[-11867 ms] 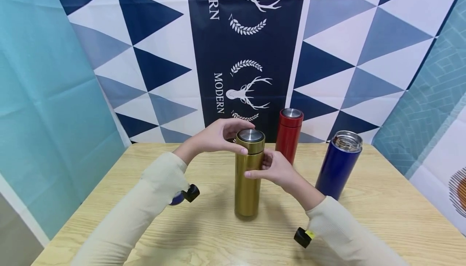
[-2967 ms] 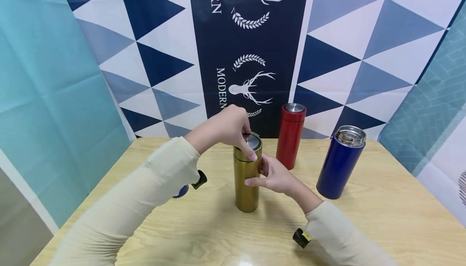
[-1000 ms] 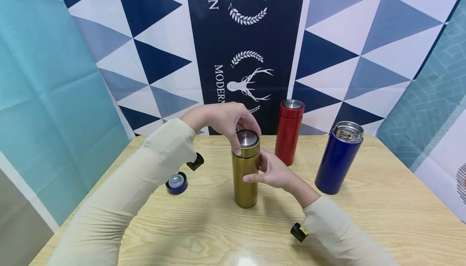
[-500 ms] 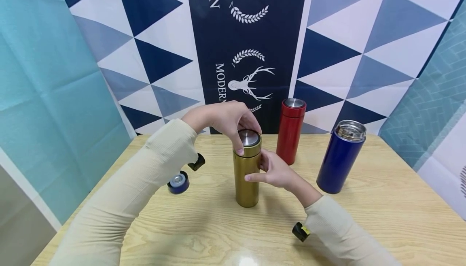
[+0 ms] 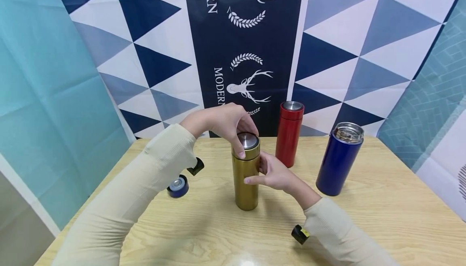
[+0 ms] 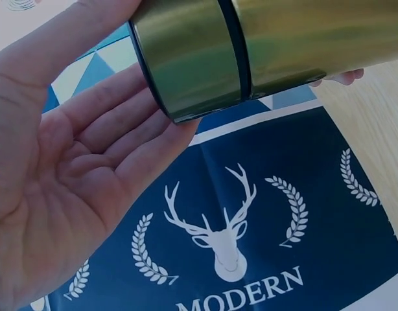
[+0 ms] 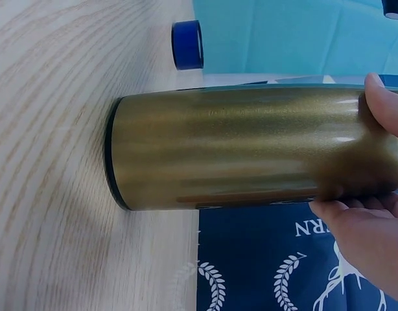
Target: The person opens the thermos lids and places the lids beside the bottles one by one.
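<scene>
A gold thermos flask (image 5: pixel 246 185) stands upright on the wooden table in the head view. My left hand (image 5: pixel 229 123) reaches over its top and pinches the gold lid (image 5: pixel 251 154), which has a steel disc on top. Thumb in front, fingers behind, the palm stays off the lid in the left wrist view. A dark seam (image 6: pixel 235 48) runs between lid and body. My right hand (image 5: pixel 274 173) holds the upper body from the right, thumb across the front. In the right wrist view the flask's base (image 7: pixel 118 155) rests on the tabletop.
A red flask (image 5: pixel 289 136) with its lid on stands behind to the right. An open blue flask (image 5: pixel 338 162) stands further right. Its upturned blue lid (image 5: pixel 178 187) lies left, near my left forearm. Patterned cloth (image 5: pixel 247 35) hangs behind the table.
Eleven seconds ago my left fingers were stretched beside the lid; three seconds ago that hand was twisted further over it, and now it is turned back. My right hand keeps its hold.
</scene>
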Tool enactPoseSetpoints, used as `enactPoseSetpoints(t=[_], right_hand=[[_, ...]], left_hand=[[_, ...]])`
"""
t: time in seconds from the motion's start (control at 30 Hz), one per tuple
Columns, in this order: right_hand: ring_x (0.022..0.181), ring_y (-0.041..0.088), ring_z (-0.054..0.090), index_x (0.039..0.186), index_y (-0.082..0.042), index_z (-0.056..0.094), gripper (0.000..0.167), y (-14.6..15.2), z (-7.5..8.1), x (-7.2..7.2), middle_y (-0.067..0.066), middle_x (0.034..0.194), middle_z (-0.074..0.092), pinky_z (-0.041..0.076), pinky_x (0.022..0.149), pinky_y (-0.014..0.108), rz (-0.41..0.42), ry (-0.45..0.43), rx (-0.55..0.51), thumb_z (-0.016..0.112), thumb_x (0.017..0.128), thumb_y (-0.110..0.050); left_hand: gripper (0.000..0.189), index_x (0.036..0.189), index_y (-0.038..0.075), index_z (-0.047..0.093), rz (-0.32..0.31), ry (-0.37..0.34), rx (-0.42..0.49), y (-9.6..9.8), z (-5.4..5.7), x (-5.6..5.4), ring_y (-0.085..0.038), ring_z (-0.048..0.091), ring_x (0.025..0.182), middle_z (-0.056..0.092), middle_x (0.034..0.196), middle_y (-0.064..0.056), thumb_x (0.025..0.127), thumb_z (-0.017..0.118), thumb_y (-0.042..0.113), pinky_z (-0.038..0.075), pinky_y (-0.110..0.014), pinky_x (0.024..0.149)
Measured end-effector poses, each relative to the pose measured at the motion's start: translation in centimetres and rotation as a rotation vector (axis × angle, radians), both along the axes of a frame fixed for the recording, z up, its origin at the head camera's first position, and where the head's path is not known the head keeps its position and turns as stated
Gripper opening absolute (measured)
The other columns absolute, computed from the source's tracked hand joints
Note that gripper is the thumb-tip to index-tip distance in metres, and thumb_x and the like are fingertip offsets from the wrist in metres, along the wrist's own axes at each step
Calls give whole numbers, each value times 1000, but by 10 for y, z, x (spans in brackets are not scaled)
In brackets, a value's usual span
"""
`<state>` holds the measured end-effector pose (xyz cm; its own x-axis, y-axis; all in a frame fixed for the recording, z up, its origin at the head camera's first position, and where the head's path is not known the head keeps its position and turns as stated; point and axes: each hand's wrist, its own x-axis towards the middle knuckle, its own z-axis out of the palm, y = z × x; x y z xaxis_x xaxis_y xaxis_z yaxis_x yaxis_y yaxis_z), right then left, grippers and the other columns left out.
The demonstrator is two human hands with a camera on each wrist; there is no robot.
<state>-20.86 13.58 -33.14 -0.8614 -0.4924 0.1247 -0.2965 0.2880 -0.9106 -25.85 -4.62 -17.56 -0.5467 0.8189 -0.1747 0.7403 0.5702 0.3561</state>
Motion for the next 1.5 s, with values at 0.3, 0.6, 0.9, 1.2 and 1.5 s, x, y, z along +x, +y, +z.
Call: enactPoseSetpoints(t=[0.3, 0.6, 0.9, 1.2, 1.5], right_hand=[[125, 31, 56, 138, -7, 41, 69, 1, -2, 2, 14, 134, 57, 43, 109, 49, -3, -18, 15, 77, 80, -19], [123, 29, 57, 138, -7, 41, 69, -1, -3, 5, 14, 134, 58, 44, 109, 47, -10, -18, 16, 77, 80, -19], [124, 28, 56, 138, -8, 42, 68, -4, -6, 5, 13, 134, 57, 44, 108, 46, -1, -34, -7, 76, 80, -18], [125, 28, 55, 137, -9, 42, 67, 0, -8, 7, 12, 134, 57, 45, 108, 46, -23, -39, 24, 76, 81, -20], [124, 27, 56, 138, -10, 42, 68, 0, 1, 1, 10, 136, 56, 44, 108, 45, -43, -16, 44, 77, 80, -20]], left_hand=[[53, 112, 16, 71, 26, 81, 8, 0, -4, 6, -7, 70, 95, 75, 105, 3, 66, 88, 37, 56, -22, 86], [56, 110, 14, 72, 65, 124, -22, 3, -5, 11, -6, 69, 90, 75, 102, 2, 65, 87, 43, 56, -22, 82], [53, 102, 13, 75, 113, 190, -73, 4, -4, 17, -8, 67, 84, 75, 95, 2, 65, 85, 49, 56, -22, 77], [42, 88, 13, 77, 91, 214, -91, 9, -7, 21, -7, 59, 66, 72, 74, 4, 69, 82, 50, 50, -19, 60], [39, 71, 14, 74, 156, 261, -120, 14, 3, 22, -8, 55, 61, 68, 63, 4, 68, 81, 52, 48, -21, 55]])
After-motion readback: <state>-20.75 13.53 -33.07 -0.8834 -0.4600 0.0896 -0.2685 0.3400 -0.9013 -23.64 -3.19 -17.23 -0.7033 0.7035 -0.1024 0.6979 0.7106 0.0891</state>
